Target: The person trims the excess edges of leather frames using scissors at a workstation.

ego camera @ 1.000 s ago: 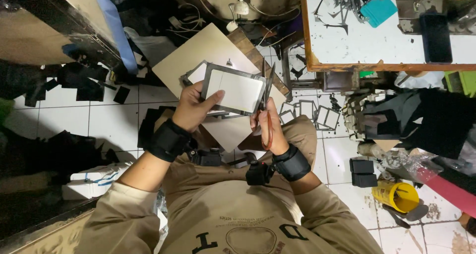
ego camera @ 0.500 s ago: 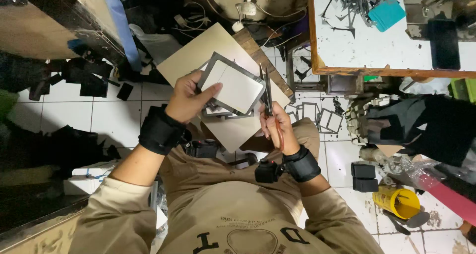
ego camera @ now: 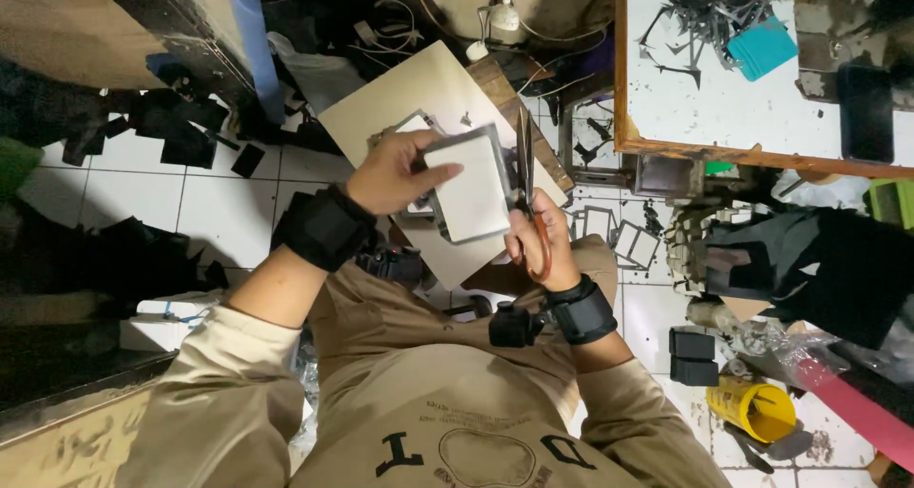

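My left hand (ego camera: 388,172) grips a flat white rectangular panel with a grey rim (ego camera: 468,189), thumb across its face. My right hand (ego camera: 539,239) holds a pair of scissors (ego camera: 526,159) with orange-brown handles, blades pointing up along the panel's right edge. Both wrists wear black bands. The panel is held above a beige board (ego camera: 419,93) that lies across my lap.
A white worktable (ego camera: 724,107) with a wooden edge, dark offcuts and a teal pad (ego camera: 762,48) stands at the upper right. Grey frame offcuts (ego camera: 619,236) litter the tiled floor. A yellow cup (ego camera: 752,407) and black fabric (ego camera: 809,259) lie right; dark scraps (ego camera: 181,136) left.
The panel has turned from lying wide to standing more upright in my left hand. The scissors have stayed along its right edge, and the view has shifted a little.
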